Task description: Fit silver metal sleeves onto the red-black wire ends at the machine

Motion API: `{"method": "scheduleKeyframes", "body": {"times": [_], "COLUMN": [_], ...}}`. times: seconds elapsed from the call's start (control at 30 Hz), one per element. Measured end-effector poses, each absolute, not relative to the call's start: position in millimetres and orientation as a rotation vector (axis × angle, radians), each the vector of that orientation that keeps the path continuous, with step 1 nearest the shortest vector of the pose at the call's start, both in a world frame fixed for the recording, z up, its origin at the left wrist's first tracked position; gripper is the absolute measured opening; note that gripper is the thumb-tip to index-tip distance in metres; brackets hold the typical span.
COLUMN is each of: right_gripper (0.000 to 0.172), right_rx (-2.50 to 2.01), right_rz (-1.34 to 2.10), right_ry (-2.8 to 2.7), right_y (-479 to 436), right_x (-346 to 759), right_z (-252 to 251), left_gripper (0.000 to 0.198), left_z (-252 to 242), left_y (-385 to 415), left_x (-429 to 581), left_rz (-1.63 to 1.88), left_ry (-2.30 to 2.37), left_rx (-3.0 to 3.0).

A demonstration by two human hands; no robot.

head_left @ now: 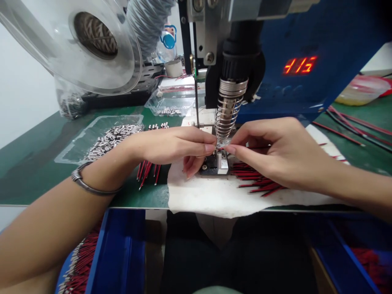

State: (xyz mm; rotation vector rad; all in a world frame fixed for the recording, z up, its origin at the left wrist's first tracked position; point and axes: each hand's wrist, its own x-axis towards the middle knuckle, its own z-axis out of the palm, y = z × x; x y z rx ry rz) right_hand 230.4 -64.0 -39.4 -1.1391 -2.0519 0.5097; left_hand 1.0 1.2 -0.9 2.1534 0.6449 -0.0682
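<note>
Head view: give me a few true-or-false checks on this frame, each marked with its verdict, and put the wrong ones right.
1. The left grip and right grip are close together near the lower end of the spring. True.
2. The bracelet is on the right arm. False: the bracelet is on the left arm.
3. The wires beside the right grip lie on white cloth. True.
4. The lit display glows green. False: the display glows red.
5. The tray heaped with metal parts is on the picture's right. False: the tray is on the left.
</note>
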Motion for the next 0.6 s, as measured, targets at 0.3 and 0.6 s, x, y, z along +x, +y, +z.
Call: {"method": "scheduleKeyframes", "body": {"times": [0.3, 0.6], "right_gripper": [0.017, 0.017], "right_rx": [-1.136, -1.135], "right_rz": [0.511, 0.521], "right_ry": [-2.058, -2.066], "right_y": [-64.5, -63.6], "right_x": [230.7, 232.3], "right_z": [-38.3, -38.1], "left_gripper": [0.041, 0.042], "left_z": [-3.9, -2.0], "left_y": [3.6, 2.1], "left_x": [-1.1, -0.2], "left_rz": [-0.056, -0.056], "left_ry": [0.6, 0.611], "left_rx": [2.175, 2.17]}}
